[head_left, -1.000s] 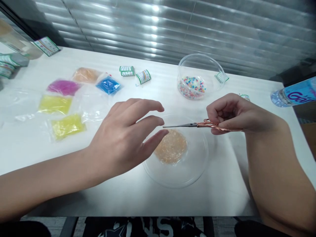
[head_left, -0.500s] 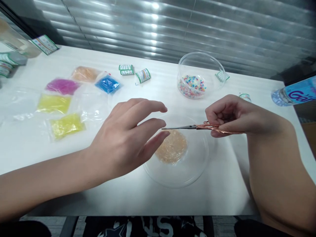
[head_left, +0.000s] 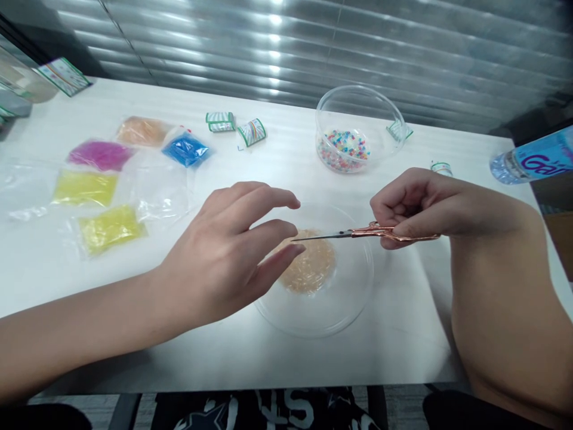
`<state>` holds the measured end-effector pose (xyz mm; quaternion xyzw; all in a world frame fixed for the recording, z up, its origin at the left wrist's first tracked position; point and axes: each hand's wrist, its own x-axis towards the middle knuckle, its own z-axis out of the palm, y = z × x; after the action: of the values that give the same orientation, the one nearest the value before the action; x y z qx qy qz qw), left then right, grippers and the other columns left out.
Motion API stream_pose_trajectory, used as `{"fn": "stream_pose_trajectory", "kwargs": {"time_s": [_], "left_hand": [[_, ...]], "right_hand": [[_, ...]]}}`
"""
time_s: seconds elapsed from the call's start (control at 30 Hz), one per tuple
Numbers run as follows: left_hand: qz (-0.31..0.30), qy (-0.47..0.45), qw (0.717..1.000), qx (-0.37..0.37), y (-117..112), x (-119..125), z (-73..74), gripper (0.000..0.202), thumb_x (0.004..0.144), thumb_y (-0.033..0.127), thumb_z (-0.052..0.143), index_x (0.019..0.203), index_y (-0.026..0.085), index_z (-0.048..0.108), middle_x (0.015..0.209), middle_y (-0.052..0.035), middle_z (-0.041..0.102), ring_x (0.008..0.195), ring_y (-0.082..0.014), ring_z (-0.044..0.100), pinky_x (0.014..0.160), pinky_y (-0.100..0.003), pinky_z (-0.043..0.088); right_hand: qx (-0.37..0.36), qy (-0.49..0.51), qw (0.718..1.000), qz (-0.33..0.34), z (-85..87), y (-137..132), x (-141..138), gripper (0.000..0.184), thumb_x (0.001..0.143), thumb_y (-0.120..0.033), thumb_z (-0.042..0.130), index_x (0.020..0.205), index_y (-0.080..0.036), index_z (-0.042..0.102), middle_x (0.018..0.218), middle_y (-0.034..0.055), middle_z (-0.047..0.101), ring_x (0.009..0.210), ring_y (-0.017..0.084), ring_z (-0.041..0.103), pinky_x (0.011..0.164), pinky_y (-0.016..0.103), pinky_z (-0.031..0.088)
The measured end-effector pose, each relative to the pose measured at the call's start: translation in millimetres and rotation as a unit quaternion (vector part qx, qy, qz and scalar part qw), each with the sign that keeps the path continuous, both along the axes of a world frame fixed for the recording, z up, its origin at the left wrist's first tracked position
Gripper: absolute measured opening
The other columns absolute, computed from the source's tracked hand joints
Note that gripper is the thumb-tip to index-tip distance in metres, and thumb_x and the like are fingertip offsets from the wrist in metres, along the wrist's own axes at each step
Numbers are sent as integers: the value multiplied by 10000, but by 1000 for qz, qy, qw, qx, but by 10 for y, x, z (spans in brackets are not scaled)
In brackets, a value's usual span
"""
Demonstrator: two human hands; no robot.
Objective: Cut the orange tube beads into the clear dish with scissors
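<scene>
In my right hand (head_left: 421,209) is a slim pair of scissors (head_left: 363,231) with copper-coloured handles and dark blades. The fingers are closed round the handles, and the blades, together, point left. My left hand (head_left: 233,251) is held palm down with its fingers spread and bent. The blade tip lies between its thumb and a fingertip; whether they touch it I cannot tell. Beneath both hands stands a clear round bowl (head_left: 347,304). Pale orange, glassy bits (head_left: 308,269) lie at its bottom, partly covered by the left fingers and the blades.
Bags of orange (head_left: 142,130), purple (head_left: 101,155), blue (head_left: 185,149) and yellow (head_left: 111,229) beads lie left. Behind is a second clear bowl (head_left: 319,113) with multicoloured beads (head_left: 342,150). Green-edged packets (head_left: 252,132) are scattered about. A bottle (head_left: 532,156) lies at right, below blinds (head_left: 224,48).
The scissors' tip has dipped slightly between the left thumb and fingertip. The view has shifted a little, so the table things sit further left and higher. Both hands keep nearly the same pose.
</scene>
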<state>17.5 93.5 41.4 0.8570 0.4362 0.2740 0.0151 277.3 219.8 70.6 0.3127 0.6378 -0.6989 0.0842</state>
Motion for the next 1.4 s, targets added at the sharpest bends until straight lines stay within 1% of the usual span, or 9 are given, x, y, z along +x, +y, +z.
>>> {"fn": "stream_pose_trajectory", "kwargs": {"time_s": [0.17, 0.33, 0.43, 0.53, 0.67, 0.77, 0.97, 1.23, 1.4], "left_hand": [[-13, -24, 1000, 5, 12, 9, -35, 138, 790, 157, 728, 916, 160, 670, 1131, -114, 651, 1002, -260, 637, 807, -425, 531], [-17, -36, 999, 18, 17, 12, -11, 135, 786, 135, 731, 912, 146, 682, 1111, -129, 662, 987, -250, 636, 818, -414, 523], [-22, -40, 999, 24, 25, 10, 0, 145, 777, 126, 739, 910, 142, 683, 1109, -135, 665, 989, -252, 634, 825, -416, 523], [-18, -42, 999, 26, 28, 9, -1, 135, 781, 148, 742, 900, 156, 678, 1112, -118, 665, 996, -242, 636, 847, -409, 529], [-14, -33, 999, 26, 28, 11, -5, 148, 785, 154, 739, 917, 162, 674, 1113, -109, 665, 1006, -237, 635, 864, -399, 527], [-21, -32, 999, 27, 28, 14, -5, 165, 776, 151, 747, 925, 145, 674, 1109, -124, 662, 1009, -248, 632, 862, -408, 524], [-8, -22, 1000, 8, 19, 22, 0, 144, 808, 173, 718, 936, 174, 652, 1117, -97, 656, 1035, -236, 631, 893, -395, 524], [-9, -20, 1000, 13, 14, 26, -9, 149, 807, 165, 719, 939, 172, 648, 1116, -85, 657, 1048, -216, 628, 916, -366, 522], [-10, -21, 1000, 16, 15, 30, -9, 140, 811, 166, 719, 934, 168, 652, 1111, -84, 659, 1058, -213, 623, 927, -366, 518]], "right_hand": [[-1, 11, 1000, 8, 1, -12, 0, 298, 807, -207, 677, 578, -162, 492, 456, -95, 382, 436, 24, 295, 518, 185, 394], [7, 21, 1000, 3, -10, -12, 3, 315, 801, -217, 693, 579, -154, 479, 474, -91, 370, 446, 15, 290, 478, 145, 347], [-4, 22, 1000, -3, -9, -17, -3, 301, 792, -217, 712, 584, -154, 503, 475, -96, 351, 445, 13, 274, 480, 135, 348], [-18, 21, 1000, -4, -1, -18, -6, 295, 782, -227, 731, 589, -155, 520, 473, -96, 349, 447, 14, 269, 478, 131, 342], [-26, 24, 999, -1, 18, -14, 4, 301, 778, -240, 745, 593, -152, 525, 474, -98, 362, 448, 15, 273, 528, 156, 394], [-21, 29, 999, 3, 34, -18, 7, 316, 798, -260, 735, 593, -158, 518, 467, -99, 354, 442, 23, 256, 529, 181, 396], [6, 26, 999, 23, 52, -13, 7, 376, 819, -316, 724, 578, -162, 480, 490, -95, 337, 464, 32, 252, 532, 200, 386], [16, 21, 1000, 4, 32, -33, 13, 326, 814, -224, 692, 577, -161, 477, 484, -97, 322, 464, 29, 230, 518, 174, 378], [2, 30, 1000, 2, 46, -55, -6, 317, 824, -219, 684, 580, -167, 487, 496, -93, 313, 472, 37, 255, 529, 179, 383]]}}
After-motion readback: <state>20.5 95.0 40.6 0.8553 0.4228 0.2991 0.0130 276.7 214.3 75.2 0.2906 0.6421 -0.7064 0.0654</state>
